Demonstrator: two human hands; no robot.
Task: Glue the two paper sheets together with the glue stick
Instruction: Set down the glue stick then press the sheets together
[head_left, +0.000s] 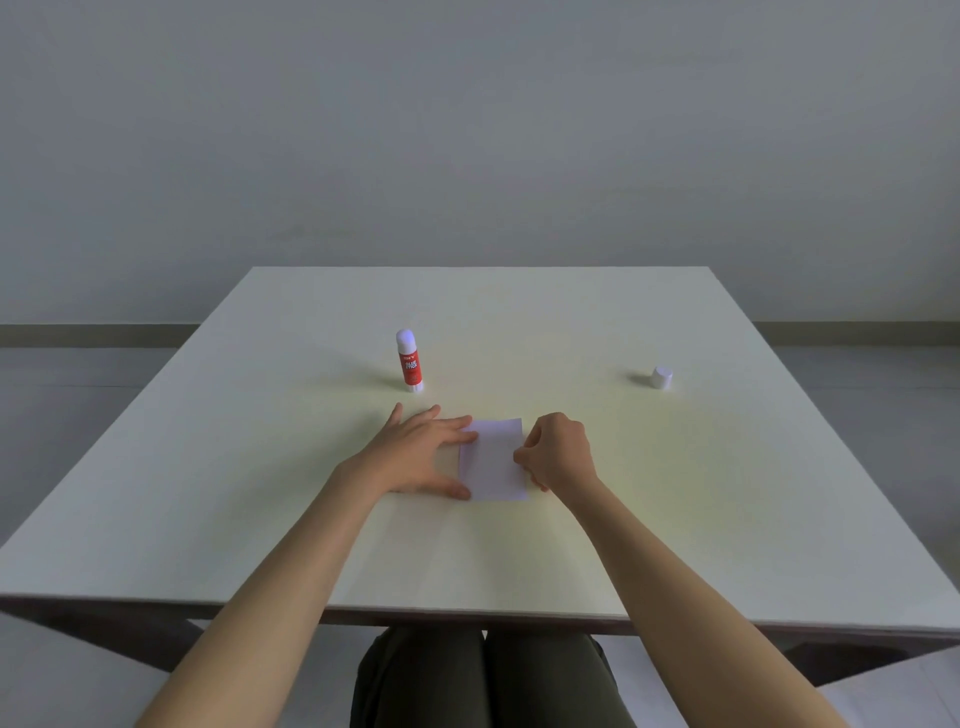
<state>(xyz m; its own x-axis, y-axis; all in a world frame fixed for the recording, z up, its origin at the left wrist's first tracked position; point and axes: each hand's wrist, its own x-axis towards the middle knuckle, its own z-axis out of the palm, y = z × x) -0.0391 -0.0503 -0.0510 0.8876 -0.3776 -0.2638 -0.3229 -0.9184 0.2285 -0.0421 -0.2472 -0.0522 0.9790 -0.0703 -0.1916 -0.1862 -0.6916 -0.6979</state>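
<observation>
A small white paper sheet (493, 460) lies flat on the pale table (519, 322), near its middle. I cannot tell whether a second sheet lies under it. My left hand (423, 457) rests flat with spread fingers, its fingertips on the paper's left edge. My right hand (558, 449) is curled, pinching the paper's right edge between thumb and fingers. The glue stick (409, 359), red label and white body, stands upright and uncapped behind my left hand, apart from it. Its white cap (661, 377) sits far to the right.
The table's near edge runs just above my knees (488, 675). A grey wall and floor lie behind the table's far edge.
</observation>
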